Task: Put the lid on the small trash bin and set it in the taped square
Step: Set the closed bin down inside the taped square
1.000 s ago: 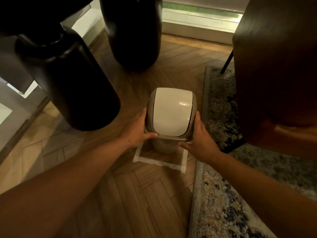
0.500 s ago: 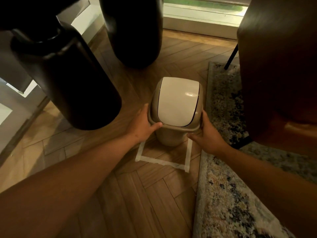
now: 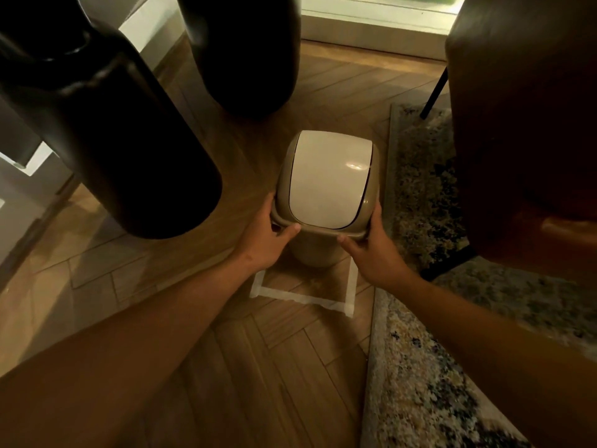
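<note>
A small beige trash bin (image 3: 315, 253) stands on the wood floor with its swing lid (image 3: 326, 179) fitted on top, a cream flap in a tan frame. My left hand (image 3: 265, 237) grips the lid's rim on the left, and my right hand (image 3: 371, 247) grips it on the right. The bin's base sits inside the far part of the taped square (image 3: 303, 297), whose white near and side strips show below it. The far strip is hidden behind the bin.
Two large dark vases stand close by: one (image 3: 122, 137) at the left, another (image 3: 242, 50) behind the bin. A patterned rug (image 3: 420, 367) borders the square on the right, and a brown chair (image 3: 523, 124) with a black leg looms there.
The bin with its lid has shifted slightly away from me, showing more of the taped square in front. Both hands kept their hold on the rim.
</note>
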Action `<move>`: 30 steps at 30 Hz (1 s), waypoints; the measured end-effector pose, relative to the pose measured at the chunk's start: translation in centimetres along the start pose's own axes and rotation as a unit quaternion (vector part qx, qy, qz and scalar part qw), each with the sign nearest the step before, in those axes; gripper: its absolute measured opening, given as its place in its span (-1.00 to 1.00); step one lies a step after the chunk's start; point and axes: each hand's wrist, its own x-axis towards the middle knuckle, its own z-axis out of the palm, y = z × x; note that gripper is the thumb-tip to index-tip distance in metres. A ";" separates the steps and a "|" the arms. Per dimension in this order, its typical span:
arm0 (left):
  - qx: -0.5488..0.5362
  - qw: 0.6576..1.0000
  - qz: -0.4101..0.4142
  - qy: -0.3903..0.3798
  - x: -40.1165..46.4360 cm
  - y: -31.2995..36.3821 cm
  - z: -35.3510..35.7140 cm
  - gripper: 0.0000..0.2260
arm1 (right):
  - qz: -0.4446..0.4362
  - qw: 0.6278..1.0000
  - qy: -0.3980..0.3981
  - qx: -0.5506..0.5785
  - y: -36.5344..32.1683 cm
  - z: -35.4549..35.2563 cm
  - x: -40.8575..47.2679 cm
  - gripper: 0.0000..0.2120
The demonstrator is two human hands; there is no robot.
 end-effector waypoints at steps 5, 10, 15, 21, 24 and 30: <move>-0.017 1.000 0.007 0.005 0.2 -0.4 -0.2 -0.25 | -0.004 1.000 -0.005 0.017 -0.2 0.2 0.2 -0.05; -0.027 1.000 0.008 -0.001 0.2 -0.5 0.0 -0.27 | 0.003 1.000 -0.011 0.011 0.5 -0.1 0.1 -0.06; -0.045 0.999 0.004 0.001 0.2 -0.8 0.3 -0.26 | 0.018 1.000 -0.017 0.000 0.8 -0.2 0.1 -0.04; -0.058 0.998 -0.013 0.003 0.3 -1.0 0.3 -0.26 | 0.027 0.999 -0.008 -0.014 0.7 0.4 -0.2 -0.01; -0.062 0.998 -0.013 0.010 0.1 -1.0 0.5 -0.25 | 0.024 1.000 -0.001 -0.019 0.7 0.4 -0.3 -0.01; -0.051 0.999 -0.015 -0.004 0.2 -0.7 0.1 -0.27 | 0.016 1.000 0.004 -0.002 0.5 -0.4 -0.2 -0.03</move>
